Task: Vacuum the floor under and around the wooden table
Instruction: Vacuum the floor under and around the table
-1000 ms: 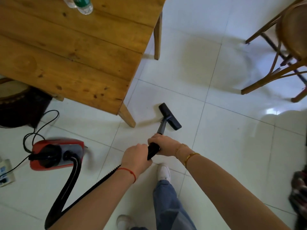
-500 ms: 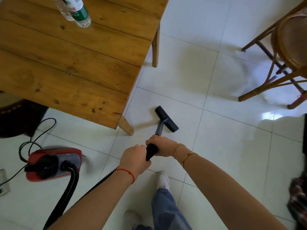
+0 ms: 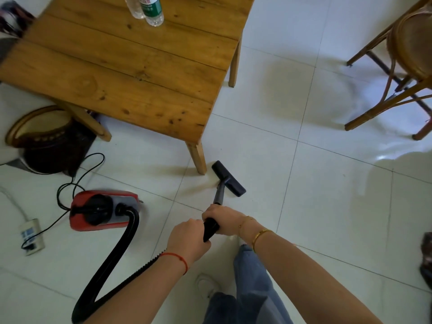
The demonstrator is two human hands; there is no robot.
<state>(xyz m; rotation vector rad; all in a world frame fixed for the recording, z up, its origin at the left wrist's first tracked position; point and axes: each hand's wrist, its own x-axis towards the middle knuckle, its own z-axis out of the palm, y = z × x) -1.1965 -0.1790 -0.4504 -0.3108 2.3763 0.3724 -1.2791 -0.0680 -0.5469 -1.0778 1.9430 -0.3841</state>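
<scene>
Both hands grip vacuum wand [image 3: 219, 194]: right hand [image 3: 223, 220] wrapped lower on black handle, left hand [image 3: 188, 240] curled around its upper end. Wand runs forward and down from hands to floor head [image 3: 228, 178], flat on white tile floor [image 3: 327, 206], just right of near table leg [image 3: 198, 157]. Right hand nearer head. Head's long axis diagonal, far end beside leg. Open tile ahead and right; chair [image 3: 397, 73] well apart. Red canister [image 3: 102, 210] and cord [image 3: 77, 174] left.

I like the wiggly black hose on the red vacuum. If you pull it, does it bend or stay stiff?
The black hose probably bends easily: it already loops in a curve across the floor, and its ribbed surface suggests flex. Pulled hard, it would likely drag the red vacuum along rather than stretch much.
</scene>
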